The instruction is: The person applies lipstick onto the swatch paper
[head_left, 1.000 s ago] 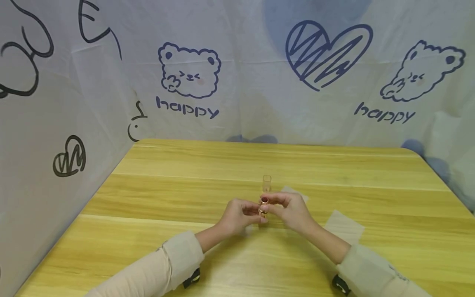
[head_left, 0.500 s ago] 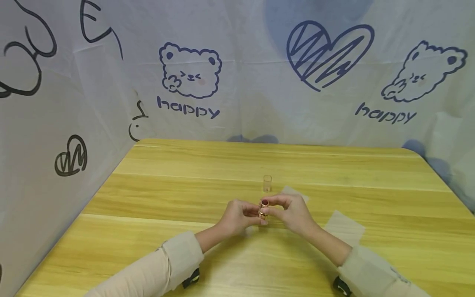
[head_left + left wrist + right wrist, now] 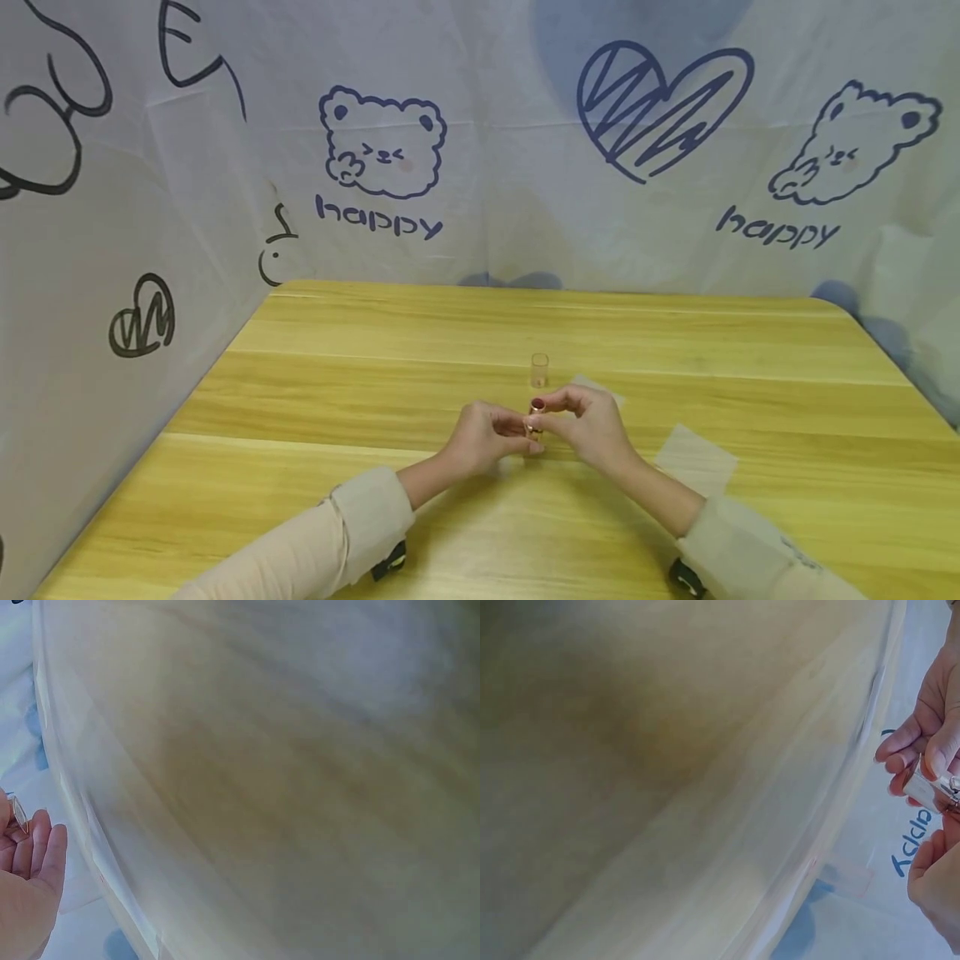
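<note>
Between the fingertips of both hands, near the middle of the table, is an uncapped lipstick (image 3: 537, 407) with a shiny rose-gold tube and a dark red top facing up. My left hand (image 3: 478, 438) pinches its lower part. The thumb and fingers of my right hand (image 3: 592, 423) grip the upper part. In the right wrist view the clear lipstick base (image 3: 923, 789) shows between the left fingers. The left wrist view catches my left hand (image 3: 34, 889) only at its edge. Just beyond the hands, a clear pinkish cap (image 3: 539, 372) stands upright on the table.
The wood-grain table (image 3: 375, 367) has a pale translucent square (image 3: 697, 460) right of the right forearm, and a smaller pale patch (image 3: 597, 387) lies behind the right hand. A white cloth wall (image 3: 510, 183) with drawings rises at the back and left.
My right hand shifts slightly upward and changes its grip at the lipstick's top. The left hand stays nearly still, and the clear cap has not moved.
</note>
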Tool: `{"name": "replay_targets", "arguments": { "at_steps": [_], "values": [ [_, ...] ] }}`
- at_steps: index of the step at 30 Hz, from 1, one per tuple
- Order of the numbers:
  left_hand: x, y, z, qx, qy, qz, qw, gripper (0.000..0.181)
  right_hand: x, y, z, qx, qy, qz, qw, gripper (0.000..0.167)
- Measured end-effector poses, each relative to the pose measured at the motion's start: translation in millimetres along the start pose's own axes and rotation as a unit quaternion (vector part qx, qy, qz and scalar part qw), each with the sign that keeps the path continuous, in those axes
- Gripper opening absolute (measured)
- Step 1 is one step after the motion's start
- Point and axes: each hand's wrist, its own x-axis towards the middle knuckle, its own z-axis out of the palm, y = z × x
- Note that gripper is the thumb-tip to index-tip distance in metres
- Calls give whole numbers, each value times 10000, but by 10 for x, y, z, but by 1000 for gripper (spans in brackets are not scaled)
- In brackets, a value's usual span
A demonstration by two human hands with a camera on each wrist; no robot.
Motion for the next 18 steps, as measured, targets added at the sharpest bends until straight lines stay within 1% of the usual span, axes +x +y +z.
{"name": "replay_targets", "arguments": {
  "at_steps": [5,10,14,18],
  "values": [
    [6,4,-3,-97,-41,-120,9999,25,-1,27,-24,105,-254,-233,9994,18],
    [10,1,-15,-157,-39,-253,9995,26,1,58,-68,130,-599,-373,9974,25],
    [13,-16,-16,-115,-83,-209,9997,26,27,85,-93,92,-819,-478,9954,30],
    [16,-33,-14,-117,-139,-181,9997,26,51,96,-108,-100,-1027,-556,9931,32]
  ]
}}
